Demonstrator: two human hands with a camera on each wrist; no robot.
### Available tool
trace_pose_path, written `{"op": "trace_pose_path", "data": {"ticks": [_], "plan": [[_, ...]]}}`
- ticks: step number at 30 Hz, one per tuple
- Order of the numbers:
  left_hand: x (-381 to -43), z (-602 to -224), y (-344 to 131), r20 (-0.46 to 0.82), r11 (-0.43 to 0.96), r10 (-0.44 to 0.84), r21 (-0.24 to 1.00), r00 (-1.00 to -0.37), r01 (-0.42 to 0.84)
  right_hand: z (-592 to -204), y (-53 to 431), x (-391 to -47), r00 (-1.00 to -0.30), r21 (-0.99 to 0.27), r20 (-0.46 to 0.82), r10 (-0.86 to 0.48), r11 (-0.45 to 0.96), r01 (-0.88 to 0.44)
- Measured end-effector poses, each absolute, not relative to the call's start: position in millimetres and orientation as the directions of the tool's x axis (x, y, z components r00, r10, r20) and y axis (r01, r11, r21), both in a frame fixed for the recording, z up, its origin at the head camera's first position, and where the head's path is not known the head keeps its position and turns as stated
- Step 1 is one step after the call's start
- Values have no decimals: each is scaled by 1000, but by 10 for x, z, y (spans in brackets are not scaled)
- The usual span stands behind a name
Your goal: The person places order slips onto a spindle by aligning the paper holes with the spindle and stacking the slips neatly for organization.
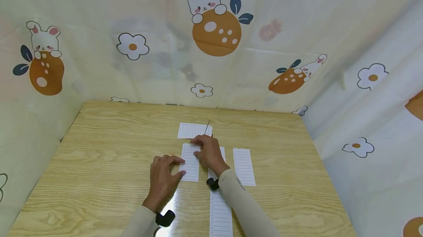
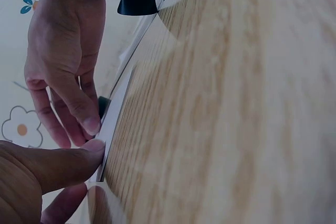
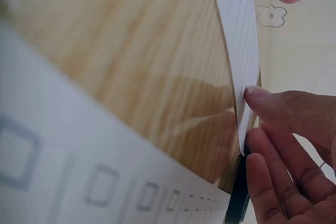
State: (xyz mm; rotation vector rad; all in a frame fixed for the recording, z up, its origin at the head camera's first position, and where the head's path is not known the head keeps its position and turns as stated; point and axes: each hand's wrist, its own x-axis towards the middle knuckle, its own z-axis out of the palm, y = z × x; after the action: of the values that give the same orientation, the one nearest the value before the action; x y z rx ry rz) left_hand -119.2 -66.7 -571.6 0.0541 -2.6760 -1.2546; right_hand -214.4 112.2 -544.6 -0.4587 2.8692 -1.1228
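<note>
A white lined paper slip (image 1: pixel 190 163) lies upright on the table between my two hands. At its left edge my left hand (image 1: pixel 163 176) touches it with thumb and forefinger, the tips apart. My right hand (image 1: pixel 211 153) reaches over its upper right, forefinger by the top edge and thumb on the right side. In the right wrist view, the thumb (image 3: pixel 262 98) meets the edge of the white paper (image 3: pixel 239 35). A dark object (image 3: pixel 239 187) sits beside my right fingers, mostly hidden. A thin dark line (image 1: pixel 207 126) sticks up behind that hand; its kind is unclear.
Another lined slip (image 1: pixel 190 130) lies sideways behind my hands. To the right is a separate upright slip (image 1: pixel 244 167). Below my right forearm runs a long lined strip (image 1: pixel 220 213) with checkboxes; a slip above it is partly covered. Printed curtains (image 1: pixel 148 75) stand around the wooden table (image 1: pixel 109 148).
</note>
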Motion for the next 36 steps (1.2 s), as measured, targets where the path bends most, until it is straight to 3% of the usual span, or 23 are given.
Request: {"op": "trace_pose_path", "data": {"ticks": [20, 28, 36], "plan": [[-1189, -5743, -681, 183, 646, -104, 760, -978, 73, -5418, 1162, -2259, -905, -645, -1, -425, 692, -324], [-1185, -5737, -679, 177, 634, -106, 770, -978, 71, -5369, 1107, -2218, -909, -579, 25, -416, 735, -353], [-1187, -5745, -692, 200, 646, -105, 758, -974, 86, -5344, 1091, -2229, -899, -611, 2, -438, 711, -347]]}}
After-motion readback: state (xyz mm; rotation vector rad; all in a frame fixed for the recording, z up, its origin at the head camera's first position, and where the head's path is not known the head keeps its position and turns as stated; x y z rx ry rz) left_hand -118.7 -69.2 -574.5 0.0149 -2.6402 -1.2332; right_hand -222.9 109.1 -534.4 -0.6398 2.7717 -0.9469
